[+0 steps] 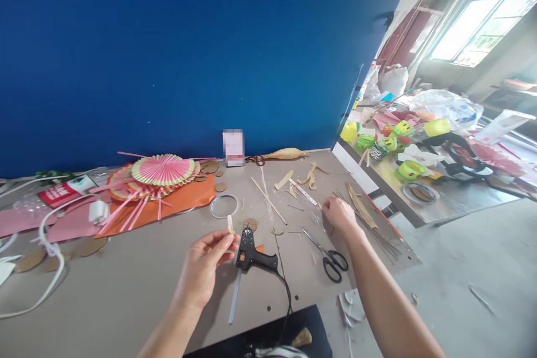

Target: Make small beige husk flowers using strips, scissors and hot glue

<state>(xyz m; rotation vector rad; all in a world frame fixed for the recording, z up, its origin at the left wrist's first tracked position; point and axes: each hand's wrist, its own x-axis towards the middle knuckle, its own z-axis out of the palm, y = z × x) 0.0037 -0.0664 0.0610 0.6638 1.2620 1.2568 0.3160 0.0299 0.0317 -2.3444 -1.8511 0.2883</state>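
My left hand (pixel 207 260) pinches a small pale piece of dried husk (pixel 230 224) between thumb and fingertips, above the table. A black glue gun (pixel 255 257) lies just right of it, with a glue stick (pixel 235 296) sticking out toward me. My right hand (pixel 339 213) rests low over the table with its fingers closed; what they hold is hidden. Its fingertips are at the near end of a thin white strip (pixel 304 192) with markings. Black-handled scissors (pixel 331 263) lie below my right hand, blades toward the upper left.
Pink and green paper fans (pixel 165 173) lie on orange paper (pixel 201 193) at the left. Husk scraps (pixel 310 178), a tape ring (pixel 224 206) and thin sticks (pixel 268 201) are scattered mid-table. A blue panel (pixel 201 56) stands behind. Craft items crowd another table (pixel 453 207) at the right.
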